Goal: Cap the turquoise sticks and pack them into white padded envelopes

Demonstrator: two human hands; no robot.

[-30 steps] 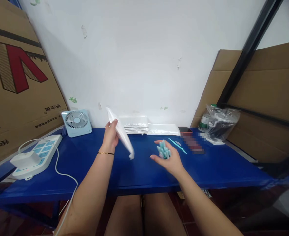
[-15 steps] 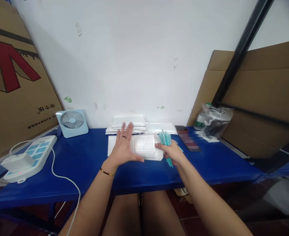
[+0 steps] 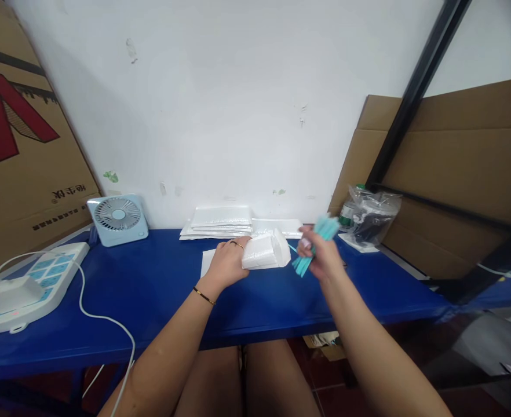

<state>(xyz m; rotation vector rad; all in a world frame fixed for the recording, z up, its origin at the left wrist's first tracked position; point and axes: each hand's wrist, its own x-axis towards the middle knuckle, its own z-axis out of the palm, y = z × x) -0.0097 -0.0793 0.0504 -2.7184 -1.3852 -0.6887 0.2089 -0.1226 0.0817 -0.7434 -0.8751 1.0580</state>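
Gripping the white padded mailer point(image 3: 262, 252), the left hand point(image 3: 229, 263) covers its left part over the blue table point(image 3: 259, 307); just beside its right end, the right hand point(image 3: 322, 255) clutches turquoise sticks point(image 3: 326, 227).

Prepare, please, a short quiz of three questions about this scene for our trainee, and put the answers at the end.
1. What does the right hand hold?
A) A bottle
B) A bundle of turquoise sticks
C) A charging cable
2. True or false: the light-blue desk fan stands to the left of the stacked bubble mailers.
3. Complete: The left hand grips a white bubble mailer over a ____ tabletop.
Key: 1. B; 2. true; 3. blue
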